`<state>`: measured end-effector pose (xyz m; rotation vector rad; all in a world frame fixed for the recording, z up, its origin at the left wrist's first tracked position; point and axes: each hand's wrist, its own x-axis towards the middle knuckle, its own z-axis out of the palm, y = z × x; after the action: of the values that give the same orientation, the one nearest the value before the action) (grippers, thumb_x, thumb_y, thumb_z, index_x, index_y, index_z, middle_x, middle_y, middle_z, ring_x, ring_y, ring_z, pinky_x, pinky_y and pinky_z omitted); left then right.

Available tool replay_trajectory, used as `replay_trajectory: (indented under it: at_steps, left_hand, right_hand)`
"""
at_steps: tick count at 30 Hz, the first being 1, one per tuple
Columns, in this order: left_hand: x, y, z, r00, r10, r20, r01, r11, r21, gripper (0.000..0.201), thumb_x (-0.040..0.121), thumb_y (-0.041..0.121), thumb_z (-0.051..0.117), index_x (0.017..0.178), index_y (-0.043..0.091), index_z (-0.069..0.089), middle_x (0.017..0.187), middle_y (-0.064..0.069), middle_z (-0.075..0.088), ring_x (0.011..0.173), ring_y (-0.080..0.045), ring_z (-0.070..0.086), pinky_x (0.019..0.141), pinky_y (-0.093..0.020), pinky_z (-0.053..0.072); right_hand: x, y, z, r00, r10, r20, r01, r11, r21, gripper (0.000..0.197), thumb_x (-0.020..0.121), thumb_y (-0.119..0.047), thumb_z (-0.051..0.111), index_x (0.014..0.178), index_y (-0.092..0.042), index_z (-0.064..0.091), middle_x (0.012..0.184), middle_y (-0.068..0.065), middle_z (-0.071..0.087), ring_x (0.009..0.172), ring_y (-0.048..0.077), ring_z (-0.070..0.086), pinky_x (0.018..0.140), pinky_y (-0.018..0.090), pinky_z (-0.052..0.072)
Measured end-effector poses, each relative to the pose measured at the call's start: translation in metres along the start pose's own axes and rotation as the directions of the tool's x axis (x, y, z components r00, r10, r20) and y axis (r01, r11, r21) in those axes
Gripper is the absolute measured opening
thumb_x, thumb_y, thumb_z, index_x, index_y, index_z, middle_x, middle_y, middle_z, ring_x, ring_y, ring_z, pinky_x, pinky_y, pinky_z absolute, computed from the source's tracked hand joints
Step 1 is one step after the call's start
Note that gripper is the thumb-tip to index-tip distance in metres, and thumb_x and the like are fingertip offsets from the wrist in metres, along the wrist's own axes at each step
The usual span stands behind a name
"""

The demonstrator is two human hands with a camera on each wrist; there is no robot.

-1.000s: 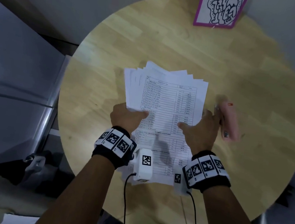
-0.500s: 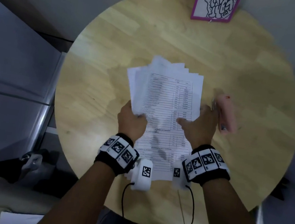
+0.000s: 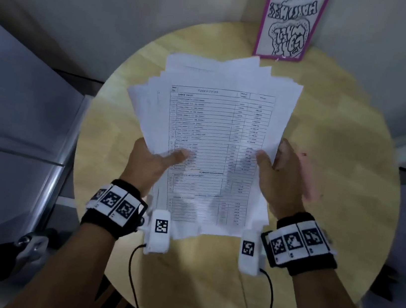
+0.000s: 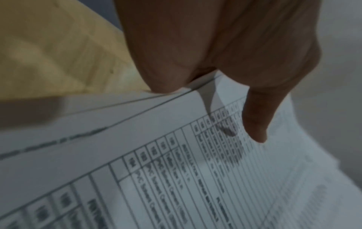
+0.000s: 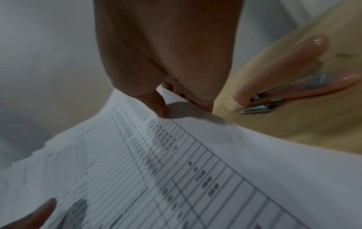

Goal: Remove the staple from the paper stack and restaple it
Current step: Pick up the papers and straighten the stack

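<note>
A fanned stack of printed sheets (image 3: pixel 215 129) is held up off the round wooden table (image 3: pixel 342 137). My left hand (image 3: pixel 154 158) grips its left edge, thumb on the top page (image 4: pixel 176 170) and fingers underneath. My right hand (image 3: pixel 276 170) grips the right edge the same way, thumb on the page (image 5: pixel 176 178). A pink stapler (image 5: pixel 290 74) lies on the table just right of my right hand, blurred in the head view (image 3: pixel 308 179). No staple is visible.
A pink-framed drawing (image 3: pixel 288 19) leans against the wall at the table's far edge. A grey seat (image 3: pixel 14 114) stands to the left of the table. Cables hang from the wrist cameras over the near table edge.
Both hands have lifted the paper stack off the table and raised it toward me; the sheets stay fanned. The stapler has stayed in place.
</note>
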<state>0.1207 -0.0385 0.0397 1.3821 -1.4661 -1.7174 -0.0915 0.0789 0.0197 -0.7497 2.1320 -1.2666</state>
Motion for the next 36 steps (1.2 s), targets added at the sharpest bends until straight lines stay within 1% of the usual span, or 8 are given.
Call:
replay_trajectory:
  at_steps: [4,9,13,15,20,30,33,36]
  left_hand:
    - [0.000,0.036,-0.001,0.977,0.167,-0.130,-0.166,0.986,0.021,0.059,0.071,0.012,0.087,0.121,0.024,0.059,0.115,0.014,0.070,0.108,0.001,0.065,0.096,-0.023,0.052]
    - [-0.011,0.063,0.001,0.915,0.377,-0.145,-0.387,0.921,-0.039,0.053,0.077,-0.007,0.075,0.114,0.023,0.053,0.108,0.019,0.058,0.092,0.023,0.060,0.078,0.001,0.045]
    - [-0.010,0.056,0.000,0.935,0.340,-0.105,-0.332,0.939,0.085,0.042,0.071,0.026,0.086,0.107,0.040,0.068,0.106,0.019,0.072,0.104,0.000,0.066,0.096,-0.040,0.054]
    - [-0.010,0.057,0.001,0.924,0.374,-0.078,-0.356,0.916,0.184,0.029,0.068,0.043,0.080,0.093,0.051,0.067,0.092,0.034,0.069,0.096,0.004,0.065,0.092,-0.039,0.055]
    - [0.001,0.070,-0.003,0.893,0.439,-0.101,-0.439,0.898,0.018,0.049,0.075,0.003,0.081,0.119,-0.004,0.060,0.111,-0.004,0.069,0.101,-0.002,0.068,0.081,-0.012,0.053]
    - [-0.004,0.096,0.015,0.860,0.472,-0.194,-0.479,0.878,0.009,0.043,0.073,0.002,0.083,0.090,0.031,0.056,0.086,0.020,0.068,0.080,0.011,0.067,0.070,-0.008,0.052]
    - [-0.001,0.099,0.009,0.831,0.509,-0.223,-0.519,0.855,0.016,0.016,0.075,-0.001,0.080,0.083,0.003,0.067,0.067,0.017,0.069,0.069,0.009,0.067,0.067,-0.008,0.050]
    - [0.011,0.084,0.007,0.853,0.449,-0.265,-0.462,0.887,0.015,0.031,0.077,0.001,0.080,0.088,-0.020,0.061,0.074,-0.004,0.068,0.073,0.005,0.068,0.074,-0.018,0.057]
  right_hand:
    - [-0.005,-0.041,-0.008,0.961,-0.262,-0.092,0.268,0.961,0.064,0.010,0.100,0.005,0.055,0.109,0.002,0.057,0.102,0.011,0.068,0.093,0.005,0.064,0.079,0.019,0.050]
    - [-0.016,-0.068,-0.018,0.875,-0.444,-0.191,0.477,0.857,0.192,0.031,0.095,0.021,0.052,0.124,0.009,0.051,0.118,0.025,0.062,0.110,0.022,0.062,0.097,0.024,0.046]
    - [-0.023,-0.063,-0.009,0.867,-0.465,-0.179,0.495,0.846,0.200,0.048,0.094,0.021,0.053,0.135,-0.001,0.044,0.126,0.000,0.059,0.123,0.010,0.058,0.106,0.033,0.048]
    - [-0.021,-0.055,-0.005,0.862,-0.473,-0.183,0.503,0.842,0.194,0.041,0.097,0.016,0.053,0.136,0.007,0.044,0.126,0.000,0.060,0.123,0.016,0.058,0.107,0.037,0.047]
    - [-0.013,-0.060,-0.008,0.857,-0.458,-0.234,0.506,0.835,0.217,0.032,0.095,0.013,0.059,0.124,0.002,0.054,0.118,0.017,0.064,0.110,0.028,0.063,0.095,0.037,0.053]
    - [-0.015,-0.088,-0.005,0.791,-0.487,-0.370,0.581,0.787,0.207,0.038,0.093,0.022,0.055,0.130,0.013,0.048,0.128,0.013,0.058,0.121,0.021,0.059,0.105,0.032,0.047]
    - [-0.014,-0.085,-0.009,0.796,-0.468,-0.384,0.580,0.769,0.267,0.046,0.092,0.018,0.062,0.132,0.006,0.042,0.128,0.010,0.055,0.120,0.020,0.058,0.104,0.032,0.046]
    - [-0.009,-0.071,-0.005,0.835,-0.448,-0.320,0.530,0.812,0.246,0.037,0.092,0.009,0.063,0.124,-0.001,0.046,0.116,0.020,0.058,0.108,0.032,0.061,0.091,0.049,0.053]
